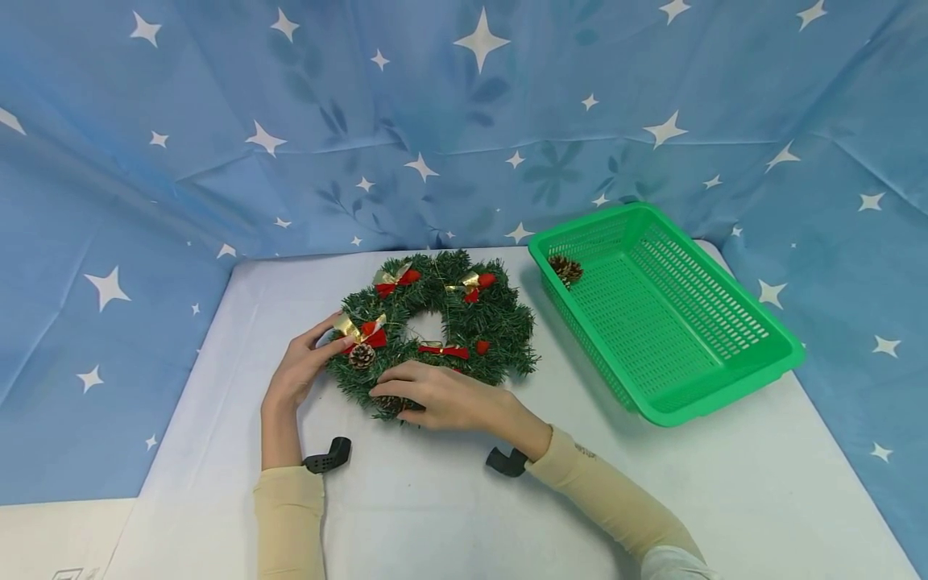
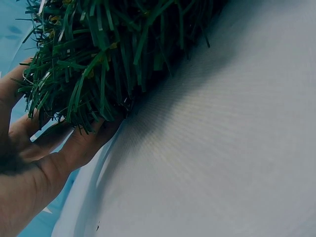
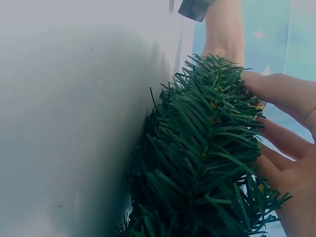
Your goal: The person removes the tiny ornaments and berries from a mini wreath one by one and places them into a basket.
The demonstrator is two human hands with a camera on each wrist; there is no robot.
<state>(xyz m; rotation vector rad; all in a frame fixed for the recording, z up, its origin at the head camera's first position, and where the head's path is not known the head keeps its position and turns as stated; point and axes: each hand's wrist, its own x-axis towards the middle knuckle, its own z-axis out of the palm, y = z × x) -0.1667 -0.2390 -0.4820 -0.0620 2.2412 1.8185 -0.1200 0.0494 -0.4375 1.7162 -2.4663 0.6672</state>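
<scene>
A green Christmas wreath (image 1: pixel 500 330) lies on the table, trimmed with red-and-gold bows and red berries. My left hand (image 1: pixel 299 369) holds its left side, beside a bow (image 1: pixel 373 334) and a pine cone (image 1: pixel 362 356). In the left wrist view, thumb and fingers bend around the wreath's needles (image 2: pixel 98 64). At the front edge, my right hand (image 1: pixel 442 395) pinches a second pine cone (image 1: pixel 391 403), mostly hidden by the fingers. Only a sliver of that cone shows past the needles (image 3: pixel 207 148) in the right wrist view.
A green plastic basket (image 1: pixel 714 395) stands right of the wreath, with a pine cone (image 1: pixel 565 271) in its far left corner. The white tablecloth (image 1: pixel 428 515) covers the table. Blue star-patterned curtains (image 1: pixel 449 121) hang behind and at both sides.
</scene>
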